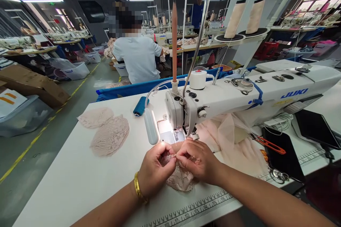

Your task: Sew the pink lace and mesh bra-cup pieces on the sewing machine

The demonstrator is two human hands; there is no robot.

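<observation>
Just in front of the white sewing machine [239, 90], my left hand [157, 166] and my right hand [201, 159] meet over a small piece of pink lace fabric [181, 180]. Thumb and fingers of each hand pinch the lace's upper edge, and the fingertips almost touch. The rest of the lace hangs down onto the white table below my hands. Behind them is the lit needle area [173, 135], partly hidden by my fingers. A grey lamp [151, 126] on a bendy neck shines on it from the left.
Lace pieces [110, 134] lie on the table at left, near a teal thread spool [140, 106]. Sheer fabric [231, 138], orange-handled snips [271, 145] and a black phone [283, 154] lie at right. A ruler strip [197, 208] runs along the front edge. A person [138, 56] sits ahead.
</observation>
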